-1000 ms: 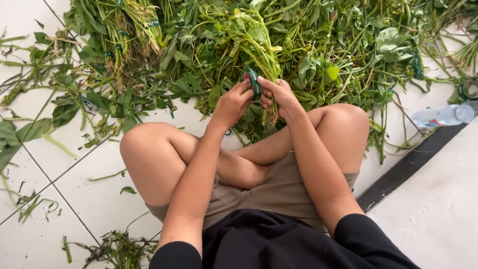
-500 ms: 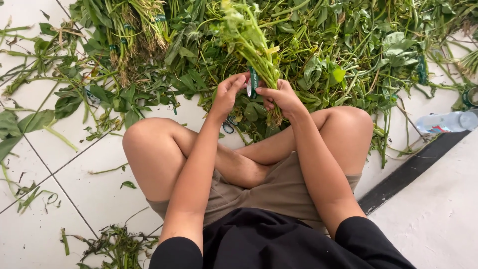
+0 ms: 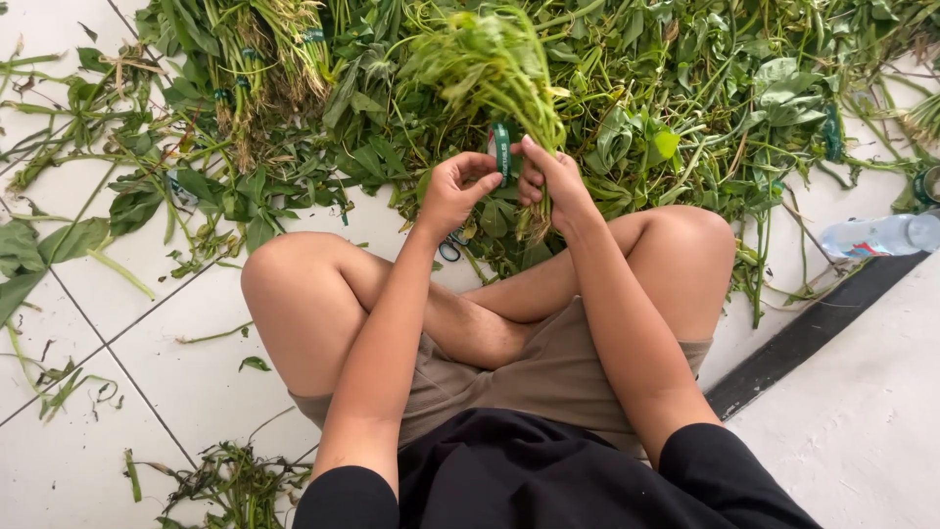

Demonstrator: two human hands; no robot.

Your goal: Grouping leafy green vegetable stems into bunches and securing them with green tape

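Note:
I sit cross-legged on a white tiled floor. My right hand [image 3: 550, 178] grips the stems of a bunch of leafy green vegetables [image 3: 494, 69], held upright in front of my knees. A green tape band [image 3: 502, 152] runs around the stems between both hands. My left hand [image 3: 455, 191] pinches the free end of that band next to the bunch. Small scissors [image 3: 451, 245] lie on the floor just under my left wrist, partly hidden.
A big heap of loose greens [image 3: 685, 88] covers the floor ahead. Tied bundles [image 3: 264, 59] lie at the upper left. A plastic water bottle [image 3: 876, 235] lies at the right by a dark floor strip [image 3: 813, 338]. Trimmed scraps [image 3: 230, 480] sit at the lower left.
The bunch has been lifted from the heap and raised upright between my hands. Both hands moved up and slightly forward, and the green band now shows between them.

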